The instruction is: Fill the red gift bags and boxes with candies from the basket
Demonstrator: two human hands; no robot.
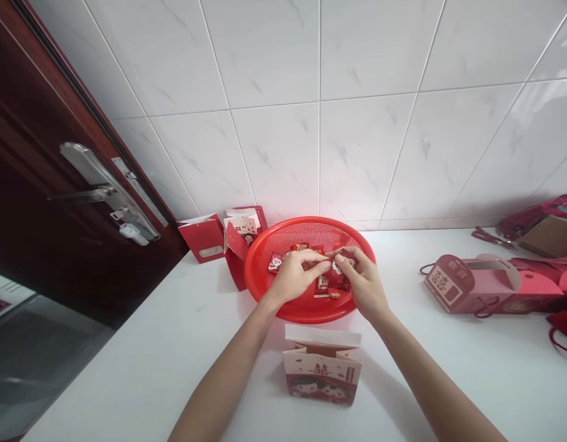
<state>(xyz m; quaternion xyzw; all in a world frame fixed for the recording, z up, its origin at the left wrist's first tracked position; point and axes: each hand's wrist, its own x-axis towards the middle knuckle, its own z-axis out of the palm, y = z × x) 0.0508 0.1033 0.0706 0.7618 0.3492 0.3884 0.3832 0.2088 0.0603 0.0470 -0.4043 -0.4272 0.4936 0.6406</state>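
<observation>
Over a red plastic basket with a mesh of small holes, my two hands meet. My right hand pinches a small red candy packet with a white print. Thumb and index finger of my left hand close at the packet's left edge. Several wrapped candies lie in the basket below, partly covered by my hands. Nearer to me, between my forearms, a red and white paper gift box with cartoon figures stands upright, its top flaps open.
Red paper boxes stand against the tiled wall at the back left. On the right side of the white table lie pink and red gift boxes with cord handles. A dark door with a metal handle borders the left.
</observation>
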